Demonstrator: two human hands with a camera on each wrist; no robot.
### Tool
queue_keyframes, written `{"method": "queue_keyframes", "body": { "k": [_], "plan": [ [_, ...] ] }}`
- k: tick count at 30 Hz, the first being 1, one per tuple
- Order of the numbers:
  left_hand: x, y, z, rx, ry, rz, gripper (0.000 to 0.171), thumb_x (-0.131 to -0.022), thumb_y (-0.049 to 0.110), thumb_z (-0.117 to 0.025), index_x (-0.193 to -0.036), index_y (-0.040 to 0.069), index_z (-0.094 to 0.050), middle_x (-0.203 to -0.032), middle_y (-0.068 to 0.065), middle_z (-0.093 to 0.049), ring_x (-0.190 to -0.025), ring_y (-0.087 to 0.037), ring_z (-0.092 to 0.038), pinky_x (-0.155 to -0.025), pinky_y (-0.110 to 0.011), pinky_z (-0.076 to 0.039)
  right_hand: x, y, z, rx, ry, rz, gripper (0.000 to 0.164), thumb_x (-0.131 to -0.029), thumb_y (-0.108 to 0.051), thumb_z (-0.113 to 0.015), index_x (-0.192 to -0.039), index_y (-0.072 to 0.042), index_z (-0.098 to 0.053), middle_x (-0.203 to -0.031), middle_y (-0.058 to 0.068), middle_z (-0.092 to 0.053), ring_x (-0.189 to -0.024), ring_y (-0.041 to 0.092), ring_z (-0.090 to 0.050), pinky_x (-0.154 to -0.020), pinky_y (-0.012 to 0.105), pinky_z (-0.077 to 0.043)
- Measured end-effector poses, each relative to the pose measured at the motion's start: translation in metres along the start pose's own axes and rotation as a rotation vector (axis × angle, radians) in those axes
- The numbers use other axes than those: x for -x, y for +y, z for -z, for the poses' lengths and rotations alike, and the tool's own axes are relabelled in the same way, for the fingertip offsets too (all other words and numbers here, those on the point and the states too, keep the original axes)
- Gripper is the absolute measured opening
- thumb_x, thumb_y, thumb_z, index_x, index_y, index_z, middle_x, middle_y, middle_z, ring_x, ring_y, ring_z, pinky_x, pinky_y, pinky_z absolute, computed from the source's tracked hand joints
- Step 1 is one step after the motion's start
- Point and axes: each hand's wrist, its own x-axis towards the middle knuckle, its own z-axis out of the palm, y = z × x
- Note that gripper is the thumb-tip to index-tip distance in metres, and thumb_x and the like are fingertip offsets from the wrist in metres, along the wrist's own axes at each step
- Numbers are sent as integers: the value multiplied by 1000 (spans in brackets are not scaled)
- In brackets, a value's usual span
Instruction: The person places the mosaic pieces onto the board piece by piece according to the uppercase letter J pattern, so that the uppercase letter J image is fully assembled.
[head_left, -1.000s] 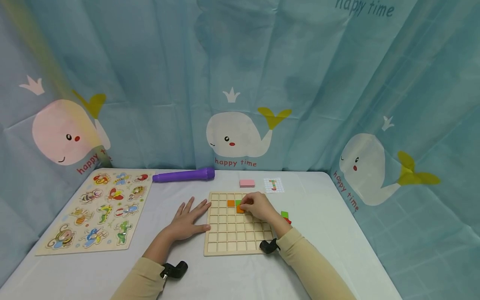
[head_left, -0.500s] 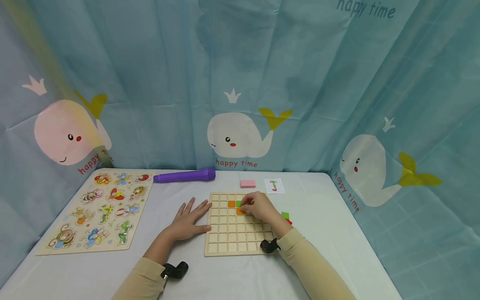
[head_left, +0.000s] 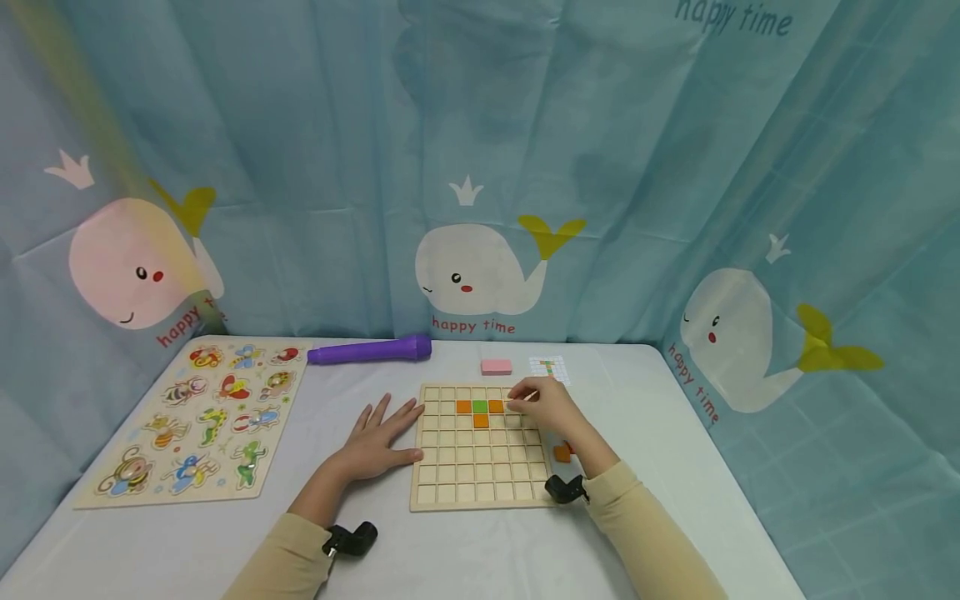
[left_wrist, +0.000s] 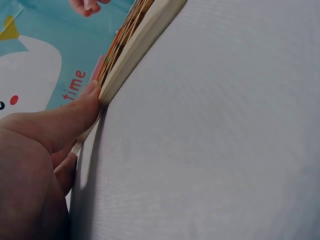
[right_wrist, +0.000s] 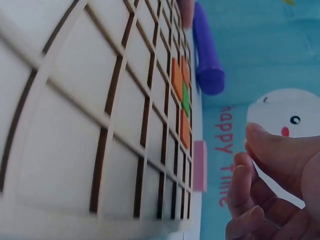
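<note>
A wooden grid board [head_left: 450,477] lies on the table. Near its far side sits a green tile [head_left: 480,407] between a left orange tile [head_left: 464,407] and a right orange tile [head_left: 496,407], with a lower orange tile [head_left: 481,422] just below the green one. My right hand [head_left: 546,406] hovers over the board's far right part, just right of the tiles. In the right wrist view its thumb [right_wrist: 280,150] and forefinger stand apart with nothing between them. My left hand [head_left: 372,446] lies with spread fingers, fingertips and thumb at the board's left edge.
Loose tiles, an orange one [head_left: 562,453] and partly hidden red, lie right of the board. Behind it are a pink block [head_left: 496,367] and a small pattern card [head_left: 550,364], partly covered by my hand. A purple stick [head_left: 367,352] and an insect puzzle board [head_left: 187,450] are leftward.
My right hand has let go of an orange tile right of the green one and moved right and up, uncovering the tiles. The left hand stays in place.
</note>
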Motion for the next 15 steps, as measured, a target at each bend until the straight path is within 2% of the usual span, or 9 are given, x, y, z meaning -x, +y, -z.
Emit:
{"method": "queue_keyframes", "body": {
  "k": [7,15],
  "plan": [
    [-1,-1,-2,-6,2,1,84,-92,58,-65,-160,21,-32,-169,-5,-23,-156,-43,5,-123,-62,9,8,19,16,-2,51,-60,13,-92,-24,-76,-101,-15,-76,-95,-3,-71,-80,17,-62,-72,32,-55],
    [-1,-2,-3,-15,1,8,85,-91,59,-65,-160,22,-32,-169,-4,-23,-156,-41,4,-123,-62,8,15,32,29,5,84,-118,9,-92,-22,-76,-98,-16,-77,-97,0,-72,-80,17,-61,-70,30,-53]
  ]
}}
